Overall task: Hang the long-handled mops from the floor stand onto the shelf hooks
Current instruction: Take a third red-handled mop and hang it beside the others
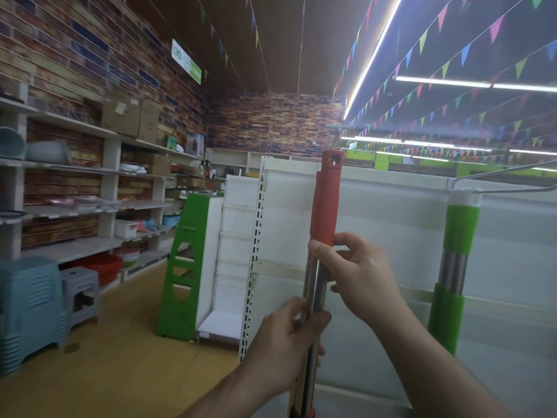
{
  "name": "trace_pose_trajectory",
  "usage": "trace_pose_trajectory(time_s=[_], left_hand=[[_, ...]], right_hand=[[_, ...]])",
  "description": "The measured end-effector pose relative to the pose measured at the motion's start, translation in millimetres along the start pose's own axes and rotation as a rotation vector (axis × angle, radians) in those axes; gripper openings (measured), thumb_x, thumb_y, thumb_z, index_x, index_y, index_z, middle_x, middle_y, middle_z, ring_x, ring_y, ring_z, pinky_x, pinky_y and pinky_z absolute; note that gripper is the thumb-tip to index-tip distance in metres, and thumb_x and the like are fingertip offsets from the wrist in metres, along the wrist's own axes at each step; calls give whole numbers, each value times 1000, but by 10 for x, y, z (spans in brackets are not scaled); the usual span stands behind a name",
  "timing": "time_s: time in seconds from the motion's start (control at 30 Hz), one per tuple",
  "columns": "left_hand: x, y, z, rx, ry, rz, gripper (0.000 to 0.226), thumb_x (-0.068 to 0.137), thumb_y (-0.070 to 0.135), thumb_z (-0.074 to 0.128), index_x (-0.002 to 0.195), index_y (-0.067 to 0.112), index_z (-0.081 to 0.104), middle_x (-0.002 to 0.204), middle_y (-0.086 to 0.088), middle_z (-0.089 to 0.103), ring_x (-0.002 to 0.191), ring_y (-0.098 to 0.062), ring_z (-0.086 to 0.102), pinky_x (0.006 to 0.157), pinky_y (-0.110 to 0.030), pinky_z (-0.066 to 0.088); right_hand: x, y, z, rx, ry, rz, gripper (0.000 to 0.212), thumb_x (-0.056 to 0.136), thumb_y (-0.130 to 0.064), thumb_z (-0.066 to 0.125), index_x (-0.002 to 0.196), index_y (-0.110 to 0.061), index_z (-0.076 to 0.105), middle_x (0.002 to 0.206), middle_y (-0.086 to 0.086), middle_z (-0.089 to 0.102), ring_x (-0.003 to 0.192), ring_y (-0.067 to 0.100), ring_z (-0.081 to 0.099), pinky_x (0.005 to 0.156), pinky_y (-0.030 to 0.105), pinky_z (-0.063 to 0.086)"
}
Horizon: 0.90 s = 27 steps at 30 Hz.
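So, you have the red mop point(327, 206) upright in front of the white shelf panel point(391, 221). The floor stand isn't in frame. (K)

Yes. Your left hand point(289, 336) wraps the steel shaft point(316, 285) low down, thumb across the front. I'd say that one carries the weight. (M)

Your right hand point(355, 276) curls round the shaft just under the red grip. It's a high hold, so you can steer the top end. (K)

Makes sense: the hang hole point(334, 159) in the end cap faces you, clear above both hands. That's the part that has to meet a hook. (M)

Note: it looks like two red-gripped poles side by side in your hold. There's blur, so I can't confirm. If it is two, separate them before threading. (K)

For reference, on your right the green mop point(459, 233) hangs by its white cap from the hook rod point(512, 188), with its shaft straight down against the panel. It's well apart from the red one. (M)

So the red mop isn't hung yet. I judge you're at lift-and-align. (K)

Next you need the cap at rod height and moved right, with the hole lined up on a rod tip. I can't tell which hook is free. (M)

Risk: it's a long pole and the lower end is out of view. Keep it vertical or the bottom swings into the shelf. (K)
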<state>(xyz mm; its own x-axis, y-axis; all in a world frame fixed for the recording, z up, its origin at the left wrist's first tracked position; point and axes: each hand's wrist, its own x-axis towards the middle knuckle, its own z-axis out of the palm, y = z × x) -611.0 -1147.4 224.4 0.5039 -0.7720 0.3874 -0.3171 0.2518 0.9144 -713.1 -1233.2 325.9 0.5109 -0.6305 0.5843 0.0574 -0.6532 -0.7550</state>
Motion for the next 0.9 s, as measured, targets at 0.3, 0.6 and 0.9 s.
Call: trace_pose_trajectory(time_s=[0.3, 0.6, 0.9], left_hand=[[71, -71, -1, 114, 86, 77, 17, 94, 47, 67, 87, 31, 62, 81, -5, 79, 71, -17, 76, 68, -31, 58], [217, -208, 22, 129, 104, 79, 29, 86, 59, 62, 92, 31, 69, 74, 7, 74, 57, -1, 62, 60, -25, 45], [379, -354, 64, 133, 113, 107, 33, 79, 70, 57, 97, 45, 67, 77, 6, 77, 70, -6, 72, 74, -38, 62]], right_hand=[[66, 72, 65, -40, 10, 8, 36, 91, -50, 70, 114, -23, 72, 88, 3, 78, 80, 21, 74, 79, 50, 63], [179, 248, 177, -31, 40, 36, 31, 93, -47, 70, 113, -24, 74, 78, 1, 73, 69, 20, 70, 70, 47, 62], [276, 313, 184, -60, 41, 26, 36, 94, -49, 67, 117, -23, 73, 83, 0, 74, 74, 18, 69, 75, 46, 62]])
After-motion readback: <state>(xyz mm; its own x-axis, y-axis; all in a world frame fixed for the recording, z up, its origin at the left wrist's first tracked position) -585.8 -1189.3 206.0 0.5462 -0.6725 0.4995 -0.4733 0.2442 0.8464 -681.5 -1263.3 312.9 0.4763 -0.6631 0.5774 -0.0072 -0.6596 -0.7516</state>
